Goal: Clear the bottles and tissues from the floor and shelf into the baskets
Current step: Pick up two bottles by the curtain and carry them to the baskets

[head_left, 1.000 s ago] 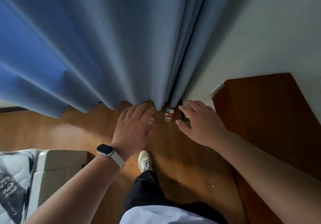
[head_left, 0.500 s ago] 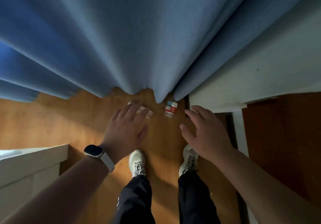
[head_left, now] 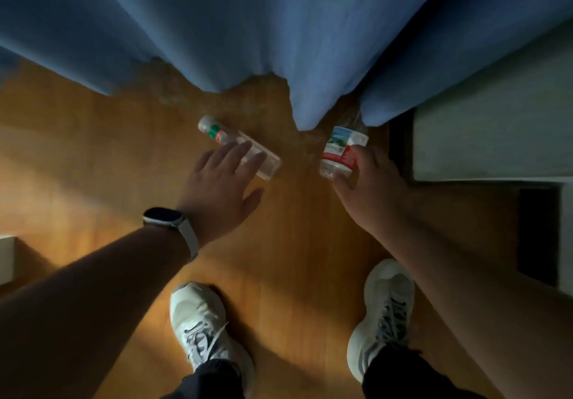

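Head view catches both hands down on the wooden floor [head_left: 93, 157] by the curtain [head_left: 279, 26]: left hand [head_left: 223, 194], fingers spread, hovers over a lying clear bottle [head_left: 240, 147], while right hand [head_left: 372, 188] wraps the labelled bottle [head_left: 339, 150] at its midsection. Both look empty, so light, crushable and slick (grab mid-body). Curtain hem hides the labelled bottle's cap; no baskets or tissues show.

One head view only, worn high and aimed almost straight down at the floor [head_left: 294, 243]. It sits close above both outstretched forearms, with the shoes [head_left: 201, 321] at the bottom edge and the curtain [head_left: 279, 26] filling the top, beyond the hands.
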Demonstrator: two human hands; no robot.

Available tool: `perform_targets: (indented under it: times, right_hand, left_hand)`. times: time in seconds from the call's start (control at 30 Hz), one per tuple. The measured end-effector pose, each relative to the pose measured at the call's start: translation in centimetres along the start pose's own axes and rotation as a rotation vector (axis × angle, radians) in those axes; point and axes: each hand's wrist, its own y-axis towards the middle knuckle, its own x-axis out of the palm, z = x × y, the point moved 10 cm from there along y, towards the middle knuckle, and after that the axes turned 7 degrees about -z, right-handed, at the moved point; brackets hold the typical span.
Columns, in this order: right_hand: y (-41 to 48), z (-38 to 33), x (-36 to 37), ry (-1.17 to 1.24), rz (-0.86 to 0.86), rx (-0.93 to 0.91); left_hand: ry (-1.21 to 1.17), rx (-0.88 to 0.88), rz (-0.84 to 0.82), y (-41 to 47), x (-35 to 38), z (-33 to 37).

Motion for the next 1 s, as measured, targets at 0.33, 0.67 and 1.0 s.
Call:
perform_targets:
  times: [0.33,0.67,1.0]
  right_hand:
    - [9.8,9.8,12.3,0.563,0.103,0.410]
    - [7.3,10.2,13.6,0.632,0.035,0.486]
    - [-1.4,4.1,7.5,0.565,-0.234,0.339]
  left_hand:
    - [0.183,0.096,-0.187,10.2,13.8,-7.0]
    - [0.141,0.065,-0.098,8.6,13.2,-6.3]
    - [-0.260,-0.309,0.010,-4.1,5.1,-4.0]
